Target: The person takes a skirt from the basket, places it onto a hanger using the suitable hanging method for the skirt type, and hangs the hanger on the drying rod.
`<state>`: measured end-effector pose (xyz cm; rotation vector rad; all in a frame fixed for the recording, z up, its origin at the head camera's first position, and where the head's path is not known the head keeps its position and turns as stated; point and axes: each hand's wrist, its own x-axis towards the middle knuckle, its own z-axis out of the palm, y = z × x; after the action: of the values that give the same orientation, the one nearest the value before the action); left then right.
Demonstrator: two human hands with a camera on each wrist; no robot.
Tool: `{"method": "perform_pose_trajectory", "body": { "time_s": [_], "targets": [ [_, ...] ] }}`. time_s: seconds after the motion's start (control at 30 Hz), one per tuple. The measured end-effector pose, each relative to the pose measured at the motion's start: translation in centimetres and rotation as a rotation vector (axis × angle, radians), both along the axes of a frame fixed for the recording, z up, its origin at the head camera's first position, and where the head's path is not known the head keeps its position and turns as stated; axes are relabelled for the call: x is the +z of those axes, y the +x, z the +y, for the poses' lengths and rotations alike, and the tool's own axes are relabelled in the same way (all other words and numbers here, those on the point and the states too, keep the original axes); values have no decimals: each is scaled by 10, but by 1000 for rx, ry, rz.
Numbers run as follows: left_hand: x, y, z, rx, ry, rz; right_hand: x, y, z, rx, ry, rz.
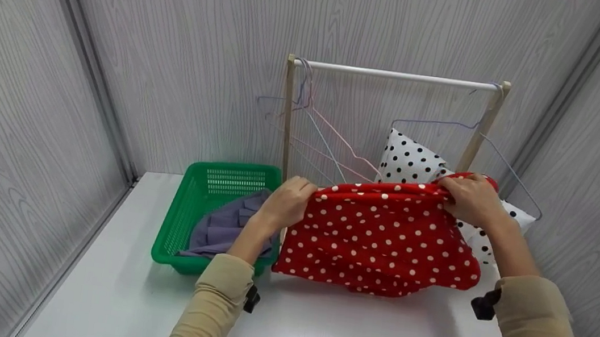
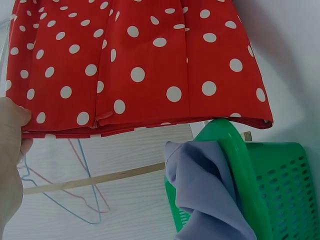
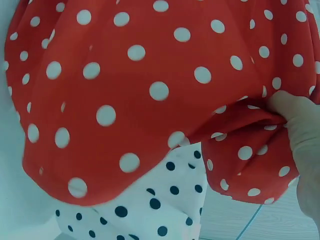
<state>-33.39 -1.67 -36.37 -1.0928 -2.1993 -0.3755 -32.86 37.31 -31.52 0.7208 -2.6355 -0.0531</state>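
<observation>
A red garment with white polka dots point(image 1: 377, 241) is stretched between my two hands, hanging down over the white table. My left hand point(image 1: 290, 199) grips its upper left edge. At the upper right, my right hand point(image 1: 471, 198) holds a bunched part of it, and a loose red fold shows beneath the fingers in the right wrist view. In the left wrist view, the thumb point(image 2: 15, 112) presses on the cloth near its edge. Behind the red garment, a white cloth with black dots point(image 1: 412, 159) hangs from a purple hanger point(image 1: 437, 122), partly hidden.
A green basket point(image 1: 169, 227) stands at the left with a greyish-purple cloth point(image 1: 221, 227) in it. Behind my hands is a rack with a white rail point(image 1: 397, 75) and wooden posts. Several empty hangers point(image 1: 333, 132) hang at its left end. Panel walls surround the table point(image 1: 314, 330).
</observation>
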Motion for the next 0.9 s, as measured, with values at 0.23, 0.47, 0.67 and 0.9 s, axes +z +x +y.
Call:
{"method": "perform_pose_trajectory", "body": {
  "time_s": [0.23,0.47,0.67,0.9],
  "targets": [
    [-1,2,7,-3,-28,104,-1,-3,-5,-172,-133,97],
    [0,7,5,-12,-93,286,0,-10,-18,5,-285,826],
    [-13,19,-5,-44,-281,234,-28,15,-13,150,-215,898],
    [-34,29,-4,-68,-447,130,-60,36,-9,211,-144,752]
  ]
}}
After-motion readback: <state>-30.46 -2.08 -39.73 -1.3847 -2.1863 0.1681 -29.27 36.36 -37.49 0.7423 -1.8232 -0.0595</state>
